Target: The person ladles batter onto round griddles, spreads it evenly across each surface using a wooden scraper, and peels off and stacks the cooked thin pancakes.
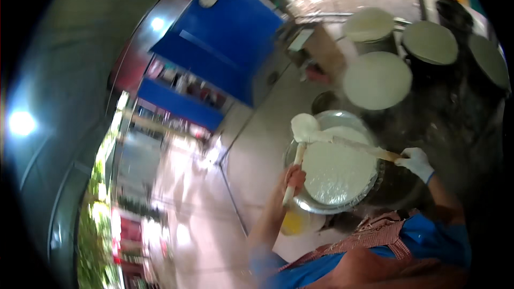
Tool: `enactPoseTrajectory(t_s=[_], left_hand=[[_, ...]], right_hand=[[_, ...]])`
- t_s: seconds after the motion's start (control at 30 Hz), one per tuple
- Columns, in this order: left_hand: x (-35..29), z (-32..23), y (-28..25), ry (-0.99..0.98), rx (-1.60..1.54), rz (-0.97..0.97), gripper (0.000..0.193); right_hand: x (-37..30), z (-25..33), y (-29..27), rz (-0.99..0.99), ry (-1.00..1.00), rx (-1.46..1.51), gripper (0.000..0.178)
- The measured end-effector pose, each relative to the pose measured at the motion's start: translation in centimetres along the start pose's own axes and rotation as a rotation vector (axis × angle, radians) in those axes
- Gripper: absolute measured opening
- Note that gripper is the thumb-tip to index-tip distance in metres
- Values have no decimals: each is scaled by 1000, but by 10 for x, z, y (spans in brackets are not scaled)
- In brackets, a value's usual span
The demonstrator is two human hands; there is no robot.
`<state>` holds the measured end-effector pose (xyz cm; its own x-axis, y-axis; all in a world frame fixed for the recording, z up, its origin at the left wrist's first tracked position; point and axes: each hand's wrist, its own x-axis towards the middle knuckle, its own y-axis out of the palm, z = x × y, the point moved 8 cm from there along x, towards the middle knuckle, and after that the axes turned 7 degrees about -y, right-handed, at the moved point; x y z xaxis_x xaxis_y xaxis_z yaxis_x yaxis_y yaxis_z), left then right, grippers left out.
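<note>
A large metal basin (310,205) of white batter (342,174) stands in front of me. My left hand (295,176), bare, is wrapped round the pale handle of a ladle (305,127). The ladle's rounded head, coated in white, is over the basin's far left rim. My right hand (415,162), in a white glove, grips a wooden paddle (388,154) at its end. The paddle reaches left across the basin, its far part coated white and meeting the ladle near its head. Whether the two touch is blurred.
Several round white-topped surfaces (377,80) on dark stands lie beyond the basin, to the right. A cardboard box (325,53) is at the far side. Below the basin's left edge is a container with something yellow (292,222). A blue panel (219,32) stands farther off.
</note>
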<state>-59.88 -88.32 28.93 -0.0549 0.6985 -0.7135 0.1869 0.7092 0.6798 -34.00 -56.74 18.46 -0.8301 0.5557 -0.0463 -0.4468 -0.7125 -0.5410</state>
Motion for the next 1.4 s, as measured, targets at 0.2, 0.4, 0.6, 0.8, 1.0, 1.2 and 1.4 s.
enactPoseTrajectory(t_s=[0.2,0.4,0.6,0.8,1.0,1.2,1.4], left_hand=[[120,75,159,315,863,90,33],[313,241,219,-797,262,282,22],[411,517,315,-956,832,488,20],[424,754,432,-1326,1180,555,32],[435,977,426,-1061,1828,1004,36],[577,1042,482,849,1984,1694,72],[475,1037,493,700,2374,1862,70]], right_hand=[[-90,-55,-111,-357,-48,236,35],[-265,-205,-129,-368,421,-20,54],[-558,-194,-138,-1028,1030,-59,35],[-670,-150,-156,-1567,1500,-164,39],[-641,-154,-225,-1694,1501,-334,36],[-642,-234,-248,-1866,1516,-135,27],[-645,-321,-250,-2274,1235,-175,29]])
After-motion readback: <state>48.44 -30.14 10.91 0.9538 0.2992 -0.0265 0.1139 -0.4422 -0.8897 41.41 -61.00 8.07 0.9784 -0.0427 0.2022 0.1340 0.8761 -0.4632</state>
